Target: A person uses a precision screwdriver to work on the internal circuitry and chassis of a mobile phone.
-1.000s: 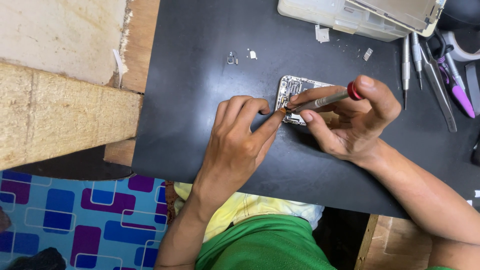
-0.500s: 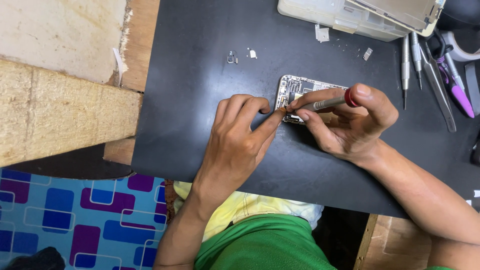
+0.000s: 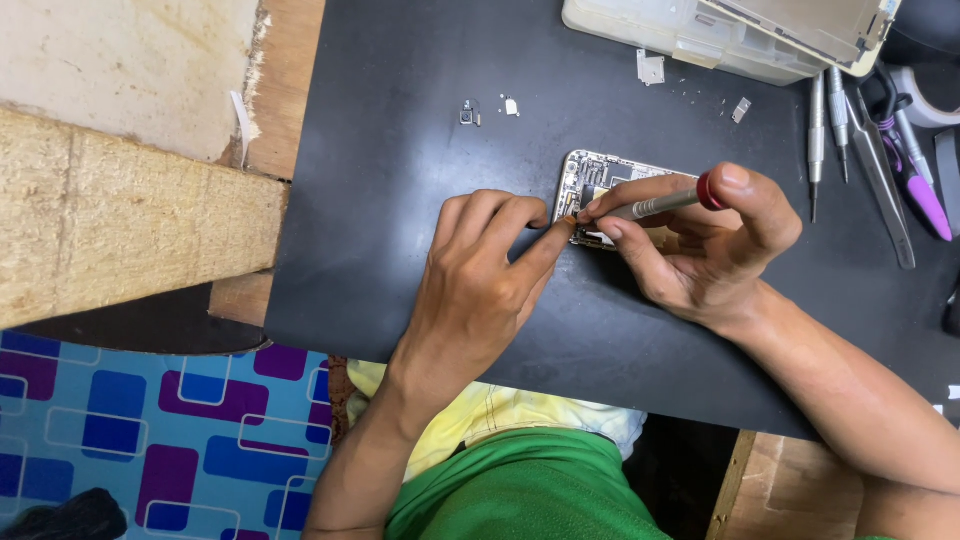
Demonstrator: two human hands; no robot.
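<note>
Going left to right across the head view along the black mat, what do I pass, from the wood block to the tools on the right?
Pale wooden block → tiny loose metal parts → left hand steadying the opened phone's circuit board → right hand holding a silver screwdriver with red cap → two slim silver drivers → metal tweezers → purple-tipped tool.

Opened phone point(image 3: 600, 180) lies on black mat point(image 3: 400, 200), circuit side up. Right hand point(image 3: 700, 250) grips a silver screwdriver point(image 3: 655, 205) with red cap, tip at the phone's near left corner. Left hand point(image 3: 480, 290), just left of phone, presses a fingertip there, possibly steadying a small part. Spare tools point(image 3: 850, 130) well right of phone.
</note>
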